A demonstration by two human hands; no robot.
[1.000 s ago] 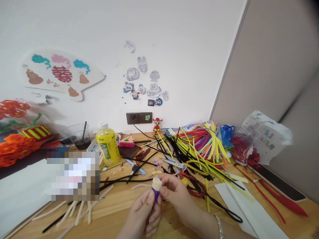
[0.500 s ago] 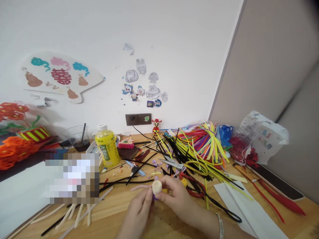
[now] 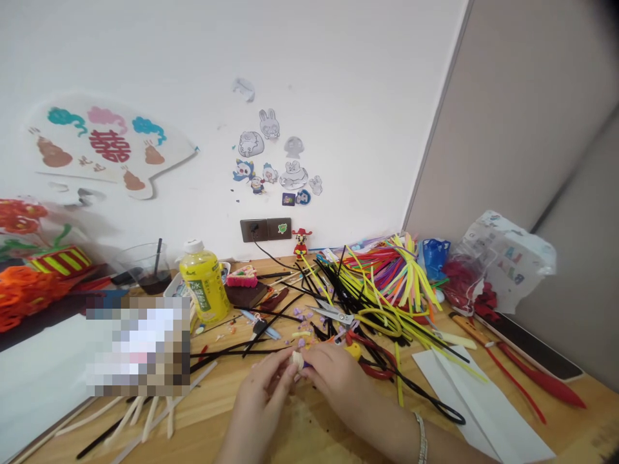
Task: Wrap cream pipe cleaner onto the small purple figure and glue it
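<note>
Both my hands meet low in the middle of the wooden table point(image 3: 227, 399). My left hand point(image 3: 258, 396) and my right hand point(image 3: 338, 380) pinch a small cream and purple pipe-cleaner piece point(image 3: 297, 361) between their fingertips. Most of the piece is hidden by my fingers; only its cream end and a bit of purple show. A silver bracelet point(image 3: 420, 438) sits on my right wrist. Small scissors point(image 3: 333, 316) and red-handled pliers point(image 3: 372, 361) lie just beyond my hands.
A heap of coloured and black pipe cleaners point(image 3: 387, 283) covers the right middle. A yellow drink bottle point(image 3: 203, 290), a cup with a straw point(image 3: 145, 267), orange pipe-cleaner flowers point(image 3: 24, 290) and white paper point(image 3: 474, 399) are around. Cream strips point(image 3: 145, 412) lie at the lower left.
My hands have moved a little forward and lowered toward the table. The piece has been turned, so less purple shows now. The view has shifted slightly.
</note>
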